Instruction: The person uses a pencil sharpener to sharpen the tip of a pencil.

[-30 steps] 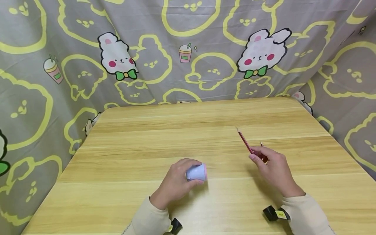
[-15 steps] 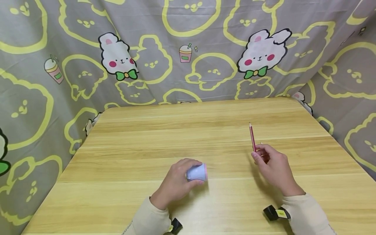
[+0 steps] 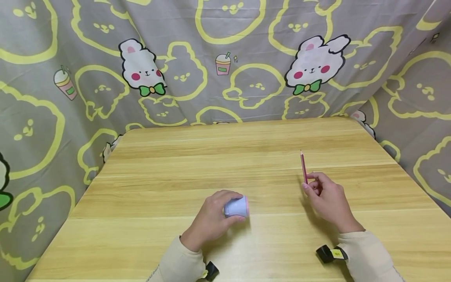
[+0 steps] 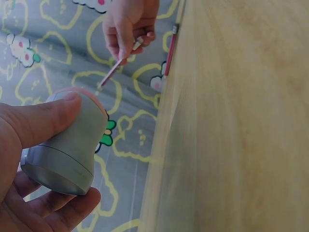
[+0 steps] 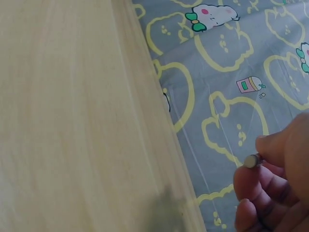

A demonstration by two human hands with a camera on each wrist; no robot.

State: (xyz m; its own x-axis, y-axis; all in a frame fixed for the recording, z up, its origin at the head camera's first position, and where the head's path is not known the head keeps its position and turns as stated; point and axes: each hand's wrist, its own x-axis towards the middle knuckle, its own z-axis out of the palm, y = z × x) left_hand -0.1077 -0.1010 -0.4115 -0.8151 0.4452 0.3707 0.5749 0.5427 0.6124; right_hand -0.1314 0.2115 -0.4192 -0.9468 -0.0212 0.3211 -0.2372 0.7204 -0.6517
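Observation:
In the head view my left hand (image 3: 209,219) grips a small light-blue waisted canister (image 3: 237,206), lying sideways in the grip with its pink end facing right. From the left wrist the thumb lies across its side, and its darker flat base (image 4: 58,169) shows. My right hand (image 3: 327,197) pinches a red pencil (image 3: 303,168) between thumb and fingers, its sharpened tip pointing away from me. The pencil's blunt end (image 5: 251,161) pokes out of the fingers in the right wrist view. A second red pencil (image 4: 171,50) lies on the table, mostly hidden behind the right hand in the head view.
The wooden table (image 3: 211,156) reaches back to a grey patterned curtain (image 3: 197,90), which also hangs along both sides. Black wrist devices (image 3: 325,254) sit at the sleeves.
The pencil in my right hand has swung from slanting left to pointing nearly straight away, and that hand has shifted slightly right. The left hand and canister have stayed put.

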